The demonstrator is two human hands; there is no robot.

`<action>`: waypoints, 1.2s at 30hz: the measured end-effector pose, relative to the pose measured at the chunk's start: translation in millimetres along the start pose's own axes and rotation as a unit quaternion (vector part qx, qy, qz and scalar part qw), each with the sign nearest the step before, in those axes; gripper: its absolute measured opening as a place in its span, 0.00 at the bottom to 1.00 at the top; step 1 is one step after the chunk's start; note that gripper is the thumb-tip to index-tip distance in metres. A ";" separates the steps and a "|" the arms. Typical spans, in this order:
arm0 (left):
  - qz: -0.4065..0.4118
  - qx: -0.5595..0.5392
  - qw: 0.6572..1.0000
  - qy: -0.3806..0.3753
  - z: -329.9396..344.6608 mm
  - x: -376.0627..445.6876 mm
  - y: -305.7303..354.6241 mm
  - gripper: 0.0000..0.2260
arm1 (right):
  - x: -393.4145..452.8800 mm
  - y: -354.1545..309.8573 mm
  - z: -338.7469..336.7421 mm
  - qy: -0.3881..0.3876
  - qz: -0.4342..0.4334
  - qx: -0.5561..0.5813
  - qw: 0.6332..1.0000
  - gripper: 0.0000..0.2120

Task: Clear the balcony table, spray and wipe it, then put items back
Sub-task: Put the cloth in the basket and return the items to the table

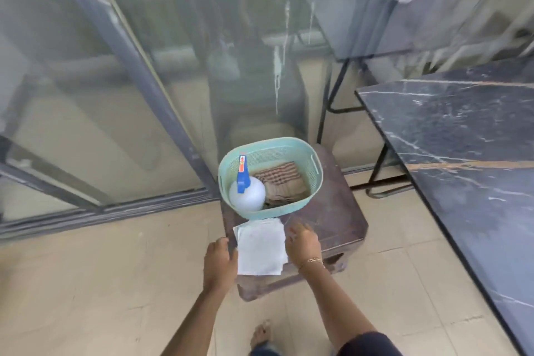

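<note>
Flanking a folded white cloth on a brown plastic stool, the left hand and right hand rest at its edges, fingers loosely extended. Behind it, a teal basket holds a spray bottle and checked cloth. The marble table stands right.

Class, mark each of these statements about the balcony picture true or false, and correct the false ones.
1. The white spray bottle with a blue trigger stands inside the mint-green plastic basket. True.
2. The white folded cloth lies on the dark marble table. False: it lies on the small brown stool.
3. A checked cloth lies in the basket. True.
4. The left hand grips the spray bottle. False: it is beside the white cloth.
5. The right hand wears a bracelet at the wrist. True.
</note>
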State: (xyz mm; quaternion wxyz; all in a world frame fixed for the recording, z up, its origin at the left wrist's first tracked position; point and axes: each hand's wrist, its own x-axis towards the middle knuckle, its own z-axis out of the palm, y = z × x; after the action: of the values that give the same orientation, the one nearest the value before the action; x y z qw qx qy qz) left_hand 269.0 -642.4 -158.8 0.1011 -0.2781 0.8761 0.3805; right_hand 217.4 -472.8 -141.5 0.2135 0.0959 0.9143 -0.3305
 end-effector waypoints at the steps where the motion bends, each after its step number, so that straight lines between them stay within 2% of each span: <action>1: -0.003 0.008 0.999 -0.031 1.2 4.7 -6.5 0.10 | 1.7 4.1 12.7 -0.012 0.020 -0.001 1.000 0.13; 5: 0.007 0.016 0.995 -0.095 17.2 22.8 -23.7 0.08 | 7.2 16.9 53.5 -0.045 0.083 -0.030 0.995 0.19; 9: 0.001 0.003 0.995 -0.104 33.9 28.8 -28.0 0.12 | 4.8 24.0 75.9 -0.029 0.119 -0.030 0.992 0.26; 11: 0.002 -0.003 0.994 -0.107 39.7 30.4 -29.8 0.12 | 1.4 26.4 84.3 -0.017 0.136 0.003 0.991 0.30; 13: 0.003 -0.004 0.993 -0.122 42.9 29.4 -29.4 0.12 | -3.7 30.3 89.2 -0.004 0.160 0.083 0.984 0.32; 16: -0.006 -0.029 0.988 -0.151 43.5 25.7 -24.4 0.10 | -8.9 34.9 87.5 0.028 0.204 0.211 0.955 0.29; 19: 0.005 -0.034 0.982 -0.183 38.8 17.7 -16.2 0.04 | -15.7 36.7 74.6 0.057 0.221 0.288 0.930 0.19; 21: 0.036 -0.011 0.984 -0.173 39.1 17.3 -10.6 0.04 | -15.3 31.9 63.7 0.070 0.205 0.305 0.927 0.15; 24: 0.133 -0.003 0.982 -0.133 34.6 8.2 26.7 0.11 | -23.2 23.3 18.0 0.115 0.166 0.282 0.938 0.19; 26: 0.185 -0.038 0.972 -0.139 32.9 2.7 65.3 0.14 | -27.4 18.1 -24.8 0.143 0.127 0.245 0.950 0.20; 28: 0.209 -0.080 0.960 -0.170 29.4 -4.1 107.2 0.18 | -31.7 14.3 -71.3 0.144 0.081 0.196 0.966 0.18; 32: 0.181 -0.203 0.932 -0.241 21.7 -28.1 180.3 0.37 | -50.6 6.2 -165.2 0.142 0.020 0.104 0.984 0.15; 33: 0.168 -0.246 0.916 -0.270 20.1 -36.4 200.4 0.36 | -59.6 4.9 -191.9 0.154 0.013 0.098 0.983 0.15; 36: 0.162 -0.352 0.837 -0.385 22.8 -56.3 241.9 0.18 | -81.7 2.7 -252.5 0.168 -0.005 0.121 0.978 0.17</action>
State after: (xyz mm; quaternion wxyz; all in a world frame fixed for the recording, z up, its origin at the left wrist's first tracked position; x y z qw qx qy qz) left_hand 178.2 -468.4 -5.0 0.2624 0.0200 0.6056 0.7510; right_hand 208.4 -310.6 68.4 0.0422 0.1711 0.8906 -0.4192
